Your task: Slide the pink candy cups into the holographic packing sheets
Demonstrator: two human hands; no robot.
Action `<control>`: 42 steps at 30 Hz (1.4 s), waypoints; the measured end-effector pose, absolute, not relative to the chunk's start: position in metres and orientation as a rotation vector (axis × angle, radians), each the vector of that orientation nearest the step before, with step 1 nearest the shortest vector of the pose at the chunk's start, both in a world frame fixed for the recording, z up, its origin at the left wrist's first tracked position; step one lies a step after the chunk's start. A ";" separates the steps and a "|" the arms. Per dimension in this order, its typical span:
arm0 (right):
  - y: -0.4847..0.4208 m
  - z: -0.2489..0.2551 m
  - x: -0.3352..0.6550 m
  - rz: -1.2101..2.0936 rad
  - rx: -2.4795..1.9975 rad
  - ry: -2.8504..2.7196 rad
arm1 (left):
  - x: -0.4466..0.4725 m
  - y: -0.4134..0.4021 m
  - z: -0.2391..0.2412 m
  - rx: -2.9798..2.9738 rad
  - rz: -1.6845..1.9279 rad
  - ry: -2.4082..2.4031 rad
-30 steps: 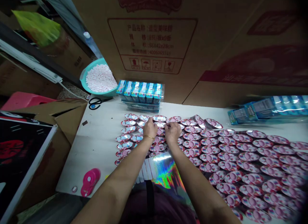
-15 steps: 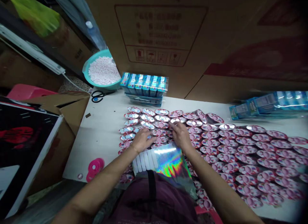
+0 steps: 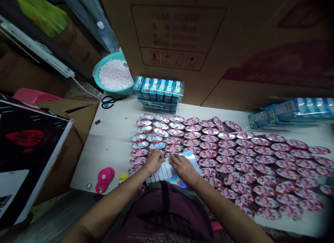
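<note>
A shiny rainbow-sheened sheet (image 3: pixel 193 158) bearing a row of white strips (image 3: pixel 163 170) lies at the near edge of the table, against my body. My left hand (image 3: pixel 154 162) is at its upper left, thumb and fingers pinched together; what is between them is too small to make out. Over the middle of the sheet rests my right hand (image 3: pixel 184 169), fingers stretched out, tips close to the left hand. Beyond both hands stand rows of oval red-and-white packs (image 3: pixel 192 135), many with a round pink piece in the middle. Packs at the left end (image 3: pixel 147 116) look silvery on top.
Wrapped blue boxes (image 3: pixel 159 93) stand at the back, with more blue boxes (image 3: pixel 287 112) at right. A large carton (image 3: pixel 180 37) rises behind. Left are black scissors (image 3: pixel 111 102), a teal basin (image 3: pixel 97 76) of white pellets, a pink punch-like tool (image 3: pixel 104 179) and a small yellow box (image 3: pixel 123 177).
My right hand has come back from among the packs and now lies on the sheet, nearer my left hand. My left hand has shifted slightly down, its fingers more closed.
</note>
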State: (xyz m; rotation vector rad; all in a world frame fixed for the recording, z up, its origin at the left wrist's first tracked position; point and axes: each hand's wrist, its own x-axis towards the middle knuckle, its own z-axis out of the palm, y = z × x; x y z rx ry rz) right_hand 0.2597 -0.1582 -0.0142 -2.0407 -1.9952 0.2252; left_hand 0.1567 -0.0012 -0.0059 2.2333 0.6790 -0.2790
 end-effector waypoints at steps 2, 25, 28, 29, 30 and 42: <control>-0.160 -0.005 0.259 0.256 -2.071 -1.887 | 0.155 -0.001 -0.007 2.228 -0.262 0.678; -0.111 -0.018 0.325 0.595 -1.783 -0.151 | 0.232 0.022 -0.021 1.464 0.095 1.014; -0.103 -0.029 0.331 0.306 -2.052 -0.365 | 0.246 0.031 -0.027 1.836 0.135 0.994; -0.101 -0.031 0.332 0.229 -2.132 -0.425 | 0.250 0.032 -0.027 1.959 0.149 0.987; -0.099 -0.033 0.334 0.176 -2.204 -0.471 | 0.253 0.033 -0.026 2.067 0.159 0.985; -0.093 -0.023 0.336 0.084 -2.645 -0.713 | 0.261 0.025 -0.014 2.397 0.042 1.067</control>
